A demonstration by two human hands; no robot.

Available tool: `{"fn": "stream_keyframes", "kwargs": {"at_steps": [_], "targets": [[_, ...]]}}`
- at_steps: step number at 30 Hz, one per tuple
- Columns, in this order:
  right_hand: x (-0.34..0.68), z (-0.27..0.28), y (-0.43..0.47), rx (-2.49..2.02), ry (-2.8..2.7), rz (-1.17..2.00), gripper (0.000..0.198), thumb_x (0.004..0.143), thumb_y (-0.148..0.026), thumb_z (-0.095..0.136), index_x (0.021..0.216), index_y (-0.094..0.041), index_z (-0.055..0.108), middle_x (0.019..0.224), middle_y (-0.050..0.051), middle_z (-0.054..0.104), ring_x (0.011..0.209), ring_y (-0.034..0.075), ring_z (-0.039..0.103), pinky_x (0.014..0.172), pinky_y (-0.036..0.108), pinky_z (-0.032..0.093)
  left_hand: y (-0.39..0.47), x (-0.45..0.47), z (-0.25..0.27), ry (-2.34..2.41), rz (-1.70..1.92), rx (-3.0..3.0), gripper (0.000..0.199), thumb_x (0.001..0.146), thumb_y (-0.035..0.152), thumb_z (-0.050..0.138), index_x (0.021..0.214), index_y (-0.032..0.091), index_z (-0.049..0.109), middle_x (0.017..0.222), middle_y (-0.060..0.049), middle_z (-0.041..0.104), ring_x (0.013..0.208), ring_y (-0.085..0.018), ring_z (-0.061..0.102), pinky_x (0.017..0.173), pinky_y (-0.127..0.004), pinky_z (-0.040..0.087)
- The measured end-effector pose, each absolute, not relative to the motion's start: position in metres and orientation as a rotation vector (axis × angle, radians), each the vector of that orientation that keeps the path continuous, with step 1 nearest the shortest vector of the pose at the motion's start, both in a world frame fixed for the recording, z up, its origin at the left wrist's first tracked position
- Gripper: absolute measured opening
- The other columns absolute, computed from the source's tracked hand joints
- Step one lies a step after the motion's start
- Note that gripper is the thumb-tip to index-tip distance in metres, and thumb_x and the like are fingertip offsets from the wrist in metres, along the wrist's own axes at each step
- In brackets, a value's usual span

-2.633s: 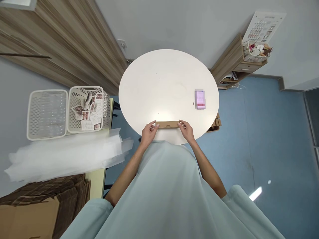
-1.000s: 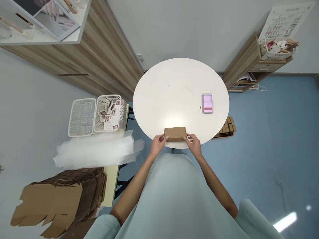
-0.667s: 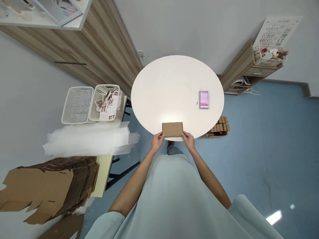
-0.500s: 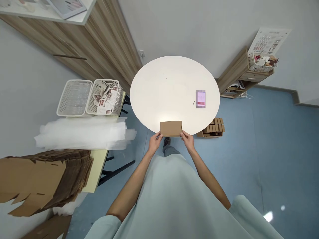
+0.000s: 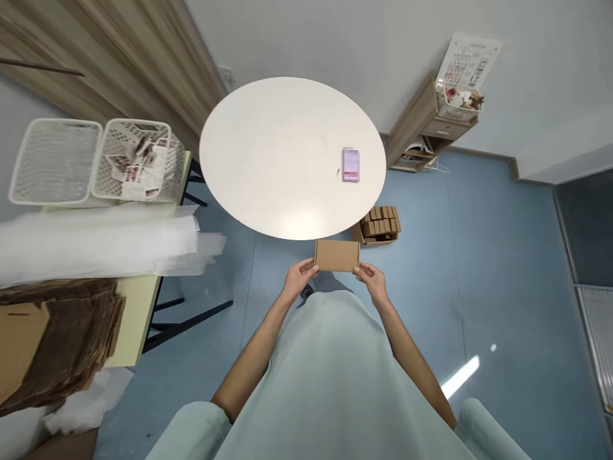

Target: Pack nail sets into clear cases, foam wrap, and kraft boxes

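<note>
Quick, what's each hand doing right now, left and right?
Left hand: closed on the left end of the brown cardboard box.
Right hand: closed on the right end of the same box.

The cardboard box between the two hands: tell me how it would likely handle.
The cardboard box would probably hold its shape, as its edges look straight and its face flat. It may be light, since the left hand and right hand grip it only near two corners. Being flat-sided, it seems unlikely to roll.
</note>
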State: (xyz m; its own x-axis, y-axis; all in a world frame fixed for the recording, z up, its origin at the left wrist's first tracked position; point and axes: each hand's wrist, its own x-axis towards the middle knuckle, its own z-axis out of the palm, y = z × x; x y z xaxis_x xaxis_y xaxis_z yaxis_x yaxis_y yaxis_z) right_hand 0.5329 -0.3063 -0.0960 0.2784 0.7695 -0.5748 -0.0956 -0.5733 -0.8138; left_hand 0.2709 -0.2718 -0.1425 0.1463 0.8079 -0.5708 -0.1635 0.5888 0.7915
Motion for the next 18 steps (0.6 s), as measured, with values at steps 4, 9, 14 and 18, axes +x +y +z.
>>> {"fn": "stream_keyframes", "kwargs": {"at_steps": [4,9,14,18], "targets": [[0.567,-0.101,-0.328,-1.803,-0.549,1.437,0.062,0.064,-0.058,0.096,0.108,-0.02,0.076,0.109,0.012,0.082,0.099,0.028,0.079,0.088,0.04,0.061,-0.281,0.296,-0.147,1.234,0.631,0.624,0.081,0.064,0.06,0.097,0.126,0.013,0.073,0.127,-0.018,0.078,0.115,-0.035,0.076,0.111,-0.055,0.058],[0.618,-0.116,-0.329,-1.817,-0.532,1.44,0.063,0.06,-0.059,0.096,0.103,-0.02,0.072,0.107,0.011,0.081,0.096,0.027,0.077,0.083,0.038,0.06,-0.265,0.345,-0.156,1.257,0.523,0.7,0.069,0.066,0.053,0.097,0.12,0.016,0.076,0.126,-0.015,0.079,0.107,-0.032,0.078,0.107,-0.054,0.059],[0.692,-0.137,-0.302,-1.832,-0.557,1.403,0.06,0.064,-0.063,0.092,0.099,-0.02,0.071,0.105,0.011,0.079,0.096,0.027,0.076,0.082,0.04,0.061,-0.227,0.423,-0.175,1.298,0.415,0.732,0.057,0.069,0.045,0.095,0.114,0.016,0.076,0.12,-0.014,0.079,0.097,-0.028,0.08,0.102,-0.049,0.061],[0.769,-0.151,-0.271,-1.881,-0.615,1.39,0.058,0.065,-0.065,0.089,0.097,-0.02,0.07,0.108,0.011,0.078,0.094,0.025,0.075,0.085,0.039,0.061,-0.2,0.503,-0.197,1.341,0.329,0.714,0.049,0.069,0.04,0.094,0.107,0.017,0.076,0.111,-0.012,0.08,0.091,-0.025,0.079,0.097,-0.045,0.062]]}}
